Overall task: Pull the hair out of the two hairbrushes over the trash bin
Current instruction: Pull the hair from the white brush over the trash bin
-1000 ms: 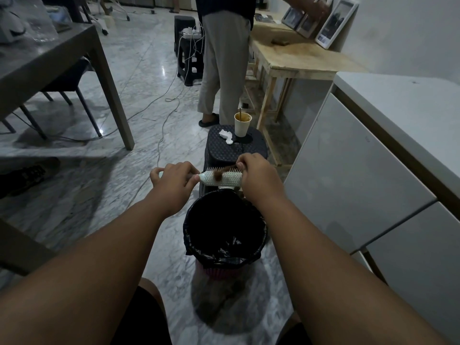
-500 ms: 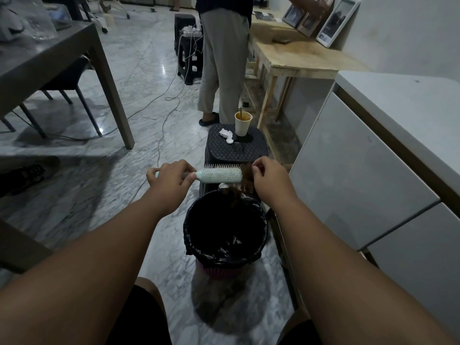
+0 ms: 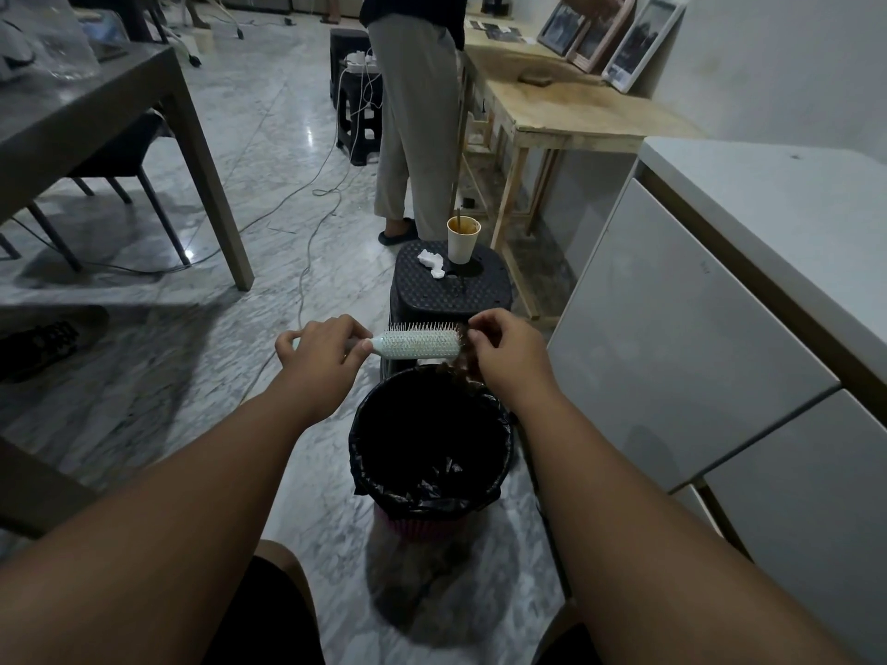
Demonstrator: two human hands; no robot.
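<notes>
The left hand [image 3: 320,351] grips the handle of a pale brush [image 3: 416,344]. Its fingers [image 3: 331,324] are curled tight round the handle, and the thumb lies along the neck, touching the base of the head. The brush is level, with its bristles pointing up and away and its head pointing to the right. It hangs above the far rim of the bin [image 3: 499,427].

The right hand [image 3: 506,360] is at the brush's tip. Its fingertips [image 3: 476,324] are drawn narrow together, pinching a clump of brown hair [image 3: 464,363]. The hair hangs from the pinch down beside the tip, and its lower strands reach the bin's far rim. I cannot tell whether any of it is caught in the bristles. The other fingers of that hand are loosely curled.

The bin stands on the marble floor [image 3: 269,194] between the person's knees, lined with a black bag, with a pink base showing below.

Just behind the bin is a dark stool [image 3: 432,292]. On it stand a paper cup [image 3: 462,242] with a stick in it and a crumpled white scrap [image 3: 430,262]. Beyond the stool another person [image 3: 413,112] stands at a wooden counter [image 3: 566,112] with picture frames [image 3: 638,40] leaning on the wall. A white cabinet [image 3: 672,328] is to the right.
</notes>
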